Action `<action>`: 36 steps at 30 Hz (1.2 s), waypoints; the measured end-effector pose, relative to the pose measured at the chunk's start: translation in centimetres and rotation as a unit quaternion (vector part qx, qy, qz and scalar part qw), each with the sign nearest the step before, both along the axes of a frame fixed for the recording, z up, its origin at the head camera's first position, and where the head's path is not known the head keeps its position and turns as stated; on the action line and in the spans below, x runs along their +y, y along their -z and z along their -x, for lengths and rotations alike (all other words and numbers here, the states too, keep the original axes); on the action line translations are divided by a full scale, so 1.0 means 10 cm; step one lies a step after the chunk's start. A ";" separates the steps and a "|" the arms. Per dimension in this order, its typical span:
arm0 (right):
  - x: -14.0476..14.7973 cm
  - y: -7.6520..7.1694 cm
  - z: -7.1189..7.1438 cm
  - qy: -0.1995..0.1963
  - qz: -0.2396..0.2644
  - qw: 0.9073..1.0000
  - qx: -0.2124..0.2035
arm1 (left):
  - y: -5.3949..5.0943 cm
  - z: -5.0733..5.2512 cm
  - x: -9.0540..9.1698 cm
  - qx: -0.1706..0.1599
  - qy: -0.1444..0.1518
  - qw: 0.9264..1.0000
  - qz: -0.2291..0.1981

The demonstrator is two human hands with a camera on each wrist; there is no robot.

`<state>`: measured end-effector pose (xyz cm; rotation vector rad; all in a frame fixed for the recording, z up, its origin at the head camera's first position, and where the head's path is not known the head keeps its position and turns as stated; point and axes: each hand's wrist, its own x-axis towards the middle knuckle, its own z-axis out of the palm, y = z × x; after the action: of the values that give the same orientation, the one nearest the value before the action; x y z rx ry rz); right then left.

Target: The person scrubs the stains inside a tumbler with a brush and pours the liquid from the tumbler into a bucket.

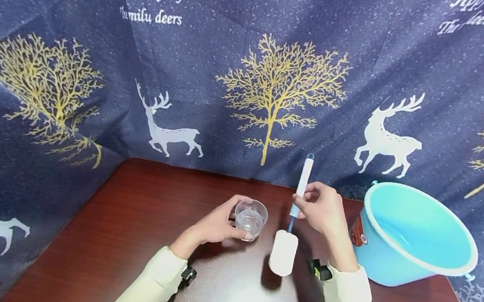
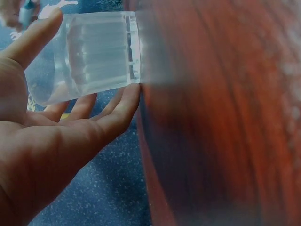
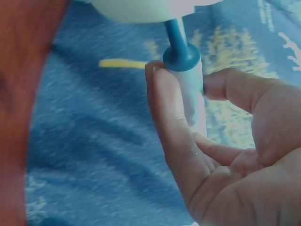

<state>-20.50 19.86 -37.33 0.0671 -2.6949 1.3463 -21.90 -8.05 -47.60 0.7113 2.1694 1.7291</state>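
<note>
While your left hand (image 1: 216,224) holds the clear cup (image 1: 251,221) from its left side, your right hand (image 1: 322,206) grips a sponge brush (image 1: 291,225) to the right of that cup. Your left fingers (image 2: 117,110) curl round the cup's far side and your thumb lies along the near side; the little finger reaches down to the base. You have the cup upright at the bench (image 1: 161,201), though you cannot tell whether its base touches the wood. Your right fingers (image 3: 167,99) pinch the white handle (image 1: 304,177) close to the blue neck, with the thumb on the opposite side. You are holding the brush with its handle slanting up beyond the cup, and its pale sponge head (image 1: 283,254) points down, just right of the cup and nearer to you, above its shadow on the bench. Well to the right of the cup, past your right hand, you have a light blue bucket (image 1: 373,253) with a red label (image 1: 359,232). Behind the cup hangs a dark blue cloth (image 1: 217,45) printed with white deer and yellow trees.
</note>
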 end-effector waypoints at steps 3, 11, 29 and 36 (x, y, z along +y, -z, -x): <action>-0.06 -0.11 -0.07 0.004 0.023 0.999 0.034 | -0.01 0.01 -0.01 0.003 0.002 1.000 0.000; -0.16 -0.34 -0.20 0.009 0.073 0.993 0.093 | 0.02 0.02 -0.01 -0.003 0.007 1.000 -0.002; -0.44 -0.39 -0.15 -0.115 0.198 0.947 0.225 | 0.00 0.00 -0.01 -0.001 -0.005 1.000 0.011; -0.53 -0.29 -0.09 -0.127 0.163 0.953 0.221 | -0.01 0.00 -0.01 0.000 -0.009 1.000 0.023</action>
<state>-19.57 14.60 -34.41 0.6207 -2.1212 1.6003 -21.95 -8.14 -47.54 0.6813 2.2151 1.6825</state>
